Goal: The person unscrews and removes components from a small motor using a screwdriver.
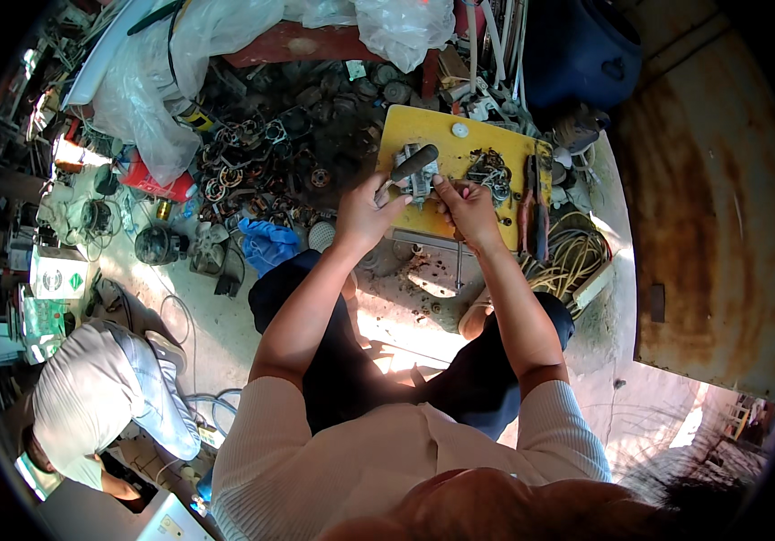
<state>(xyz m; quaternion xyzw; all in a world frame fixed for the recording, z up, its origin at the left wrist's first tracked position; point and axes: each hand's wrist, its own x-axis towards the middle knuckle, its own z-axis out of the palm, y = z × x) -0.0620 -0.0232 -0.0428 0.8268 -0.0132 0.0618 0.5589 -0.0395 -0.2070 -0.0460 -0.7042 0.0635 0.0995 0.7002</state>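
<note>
My left hand (366, 215) is closed at the left side of a yellow board (395, 135), on a tool with a dark rounded handle (418, 160) that slants up to the right. Under that handle lies a grey, block-like metal part (420, 187). My right hand (471, 215) is closed just right of the metal part, thumb and fingers pinched together. Something pinkish shows between its fingers, and a thin metal rod (459, 265) sticks out below the hand toward me. My fingers hide how the rod is held.
Right of my hands, the board carries a tangled heap of small metal parts (488, 173) and dark-jawed pliers (526, 212). Coiled cable (577, 252) lies beyond its right edge. Ring-shaped coils (234, 167) pile up to the left. Another person (103, 388) bends down at lower left.
</note>
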